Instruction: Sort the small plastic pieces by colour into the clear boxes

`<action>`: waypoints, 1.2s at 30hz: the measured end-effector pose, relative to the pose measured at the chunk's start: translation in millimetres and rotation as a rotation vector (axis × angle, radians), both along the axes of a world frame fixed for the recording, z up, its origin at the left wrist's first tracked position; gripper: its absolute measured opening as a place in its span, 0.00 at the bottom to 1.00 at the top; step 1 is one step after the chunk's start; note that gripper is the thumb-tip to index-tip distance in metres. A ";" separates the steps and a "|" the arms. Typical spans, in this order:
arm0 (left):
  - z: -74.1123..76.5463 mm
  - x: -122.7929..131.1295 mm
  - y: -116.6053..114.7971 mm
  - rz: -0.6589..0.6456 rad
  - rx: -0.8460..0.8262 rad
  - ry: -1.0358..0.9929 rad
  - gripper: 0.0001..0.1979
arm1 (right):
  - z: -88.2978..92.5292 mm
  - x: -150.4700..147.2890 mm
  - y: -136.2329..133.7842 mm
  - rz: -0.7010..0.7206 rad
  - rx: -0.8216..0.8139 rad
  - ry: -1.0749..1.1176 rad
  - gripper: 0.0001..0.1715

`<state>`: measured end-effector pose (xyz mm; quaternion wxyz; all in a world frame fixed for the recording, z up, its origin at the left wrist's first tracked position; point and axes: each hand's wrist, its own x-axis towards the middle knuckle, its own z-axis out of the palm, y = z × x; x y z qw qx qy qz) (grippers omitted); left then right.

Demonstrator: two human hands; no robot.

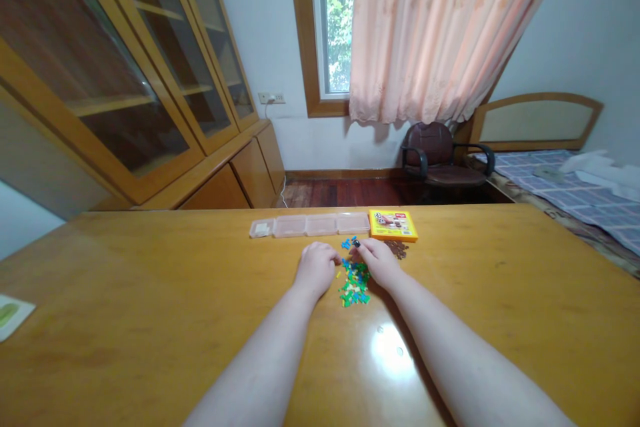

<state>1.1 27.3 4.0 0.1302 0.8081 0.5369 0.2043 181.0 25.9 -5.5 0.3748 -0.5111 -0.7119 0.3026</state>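
Observation:
A pile of small green, blue, yellow and cream plastic pieces (355, 287) lies on the wooden table in front of me. Blue pieces (346, 243) form a small group just above it. My left hand (318, 267) rests at the pile's left side, fingers curled inward; its fingertips are partly hidden. From the right, my right hand (379, 261) reaches over the top of the pile, fingers drawn together beside the blue group. What either hand holds, if anything, is too small to make out. Brown pieces (398, 249) lie in a heap behind my right hand.
A row of clear plastic trays (321, 224) stands beyond my hands, beside a yellow box (393, 225). A white card with a green shape (13, 315) lies at the table's left edge. Past the table are an office chair (435, 153), a bed (595, 187) and glass-door cabinets (150, 73).

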 end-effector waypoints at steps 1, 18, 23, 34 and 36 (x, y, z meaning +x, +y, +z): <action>-1.0 -0.1 0.2 -0.002 -0.004 0.004 0.16 | 0.0 -1.4 -0.5 -0.002 -0.003 0.005 0.22; -14.9 0.6 2.8 -0.060 0.060 -0.058 0.17 | 1.3 -8.3 -2.2 -0.142 0.028 -0.027 0.16; -14.8 1.3 2.8 -0.008 0.034 -0.051 0.19 | 2.5 -8.1 -2.3 -0.151 0.006 -0.014 0.16; -12.3 0.1 3.1 0.009 0.024 -0.051 0.16 | -0.2 -8.5 0.1 -0.116 0.043 -0.089 0.19; -12.9 0.6 3.0 -0.002 0.003 -0.030 0.18 | -0.7 -8.1 1.0 -0.151 0.056 -0.088 0.18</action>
